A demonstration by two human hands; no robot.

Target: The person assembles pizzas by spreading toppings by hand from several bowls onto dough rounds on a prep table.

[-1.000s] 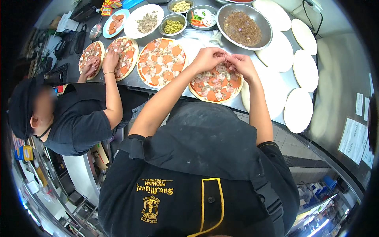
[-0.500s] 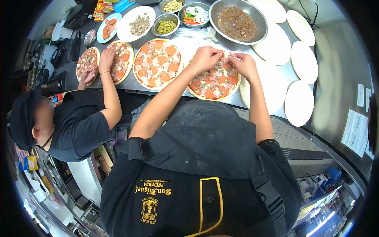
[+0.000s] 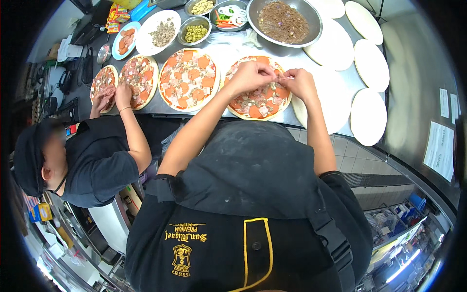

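Round topped pizza (image 3: 258,90) with orange slices lies on the steel counter (image 3: 292,58) below the big metal bowl (image 3: 284,20), both left hand (image 3: 250,75) and right hand (image 3: 299,82) pinching one pale topping strip (image 3: 284,78) above it, which may tear unevenly and drop off-centre.

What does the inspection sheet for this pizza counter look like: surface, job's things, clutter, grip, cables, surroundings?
Surface: steel counter, crowded.
Job's things: topped pizza under both hands; three more topped pizzas to its left.
Clutter: plain dough rounds at right; big steel bowl of brown filling; small bowls of toppings; white plate.
Grip: left hand and right hand pinch a small pale piece between them over the pizza.
Cables: nothing seen.
Surroundings: co-worker's hands on the far-left pizzas; tiled floor; papers on the right wall.
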